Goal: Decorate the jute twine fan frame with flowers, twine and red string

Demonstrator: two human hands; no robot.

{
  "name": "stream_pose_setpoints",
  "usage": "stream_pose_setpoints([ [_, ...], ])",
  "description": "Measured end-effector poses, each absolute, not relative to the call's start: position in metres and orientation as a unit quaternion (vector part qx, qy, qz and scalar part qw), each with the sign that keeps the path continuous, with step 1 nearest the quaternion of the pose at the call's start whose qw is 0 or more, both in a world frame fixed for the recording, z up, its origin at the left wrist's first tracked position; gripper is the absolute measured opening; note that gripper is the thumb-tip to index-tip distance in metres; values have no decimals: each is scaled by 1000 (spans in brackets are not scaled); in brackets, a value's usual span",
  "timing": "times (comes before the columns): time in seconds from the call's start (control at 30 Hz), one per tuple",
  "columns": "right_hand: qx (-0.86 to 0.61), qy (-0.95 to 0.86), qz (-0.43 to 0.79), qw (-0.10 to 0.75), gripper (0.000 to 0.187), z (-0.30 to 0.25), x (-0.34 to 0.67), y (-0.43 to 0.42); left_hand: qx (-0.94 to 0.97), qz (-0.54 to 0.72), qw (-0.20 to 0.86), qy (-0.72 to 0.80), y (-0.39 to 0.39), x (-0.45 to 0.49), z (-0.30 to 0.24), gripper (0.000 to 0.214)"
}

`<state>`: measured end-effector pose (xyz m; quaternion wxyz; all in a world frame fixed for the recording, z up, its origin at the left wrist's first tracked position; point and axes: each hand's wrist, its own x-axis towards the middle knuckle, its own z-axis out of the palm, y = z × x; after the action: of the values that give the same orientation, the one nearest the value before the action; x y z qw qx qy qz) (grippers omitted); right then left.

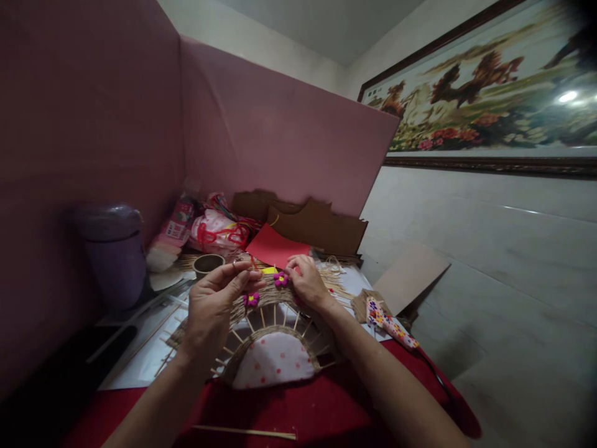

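A fan-shaped craft piece of twine and thin sticks lies before me, its lower middle filled by white red-dotted fabric. Two purple flowers with yellow centres sit on its upper twine band: one flower by my right fingers, the other flower just below my left fingertips. My left hand is closed in a pinch, with a thin red strip rising at its fingertips. My right hand has curled fingers at the band's upper edge; what they grip, if anything, is hidden.
A purple bin stands at the left, near a round cup. Red paper leans before torn cardboard. At the right lies a flower-patterned glue gun with a cord. Thin sticks rest on the red cloth in front.
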<state>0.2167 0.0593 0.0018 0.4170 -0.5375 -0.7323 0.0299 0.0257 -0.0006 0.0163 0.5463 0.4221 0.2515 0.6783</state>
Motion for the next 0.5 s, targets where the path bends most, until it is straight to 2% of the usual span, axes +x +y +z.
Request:
stream_pose_setpoints([
  [0.37, -517, -762, -5, 391, 11, 3, 213, 55, 419, 682, 546, 247, -2, 26, 19, 26],
  [0.5, -531, -747, 29, 398, 11, 0, 211, 56, 415, 683, 548, 247, -3, 26, 19, 28],
])
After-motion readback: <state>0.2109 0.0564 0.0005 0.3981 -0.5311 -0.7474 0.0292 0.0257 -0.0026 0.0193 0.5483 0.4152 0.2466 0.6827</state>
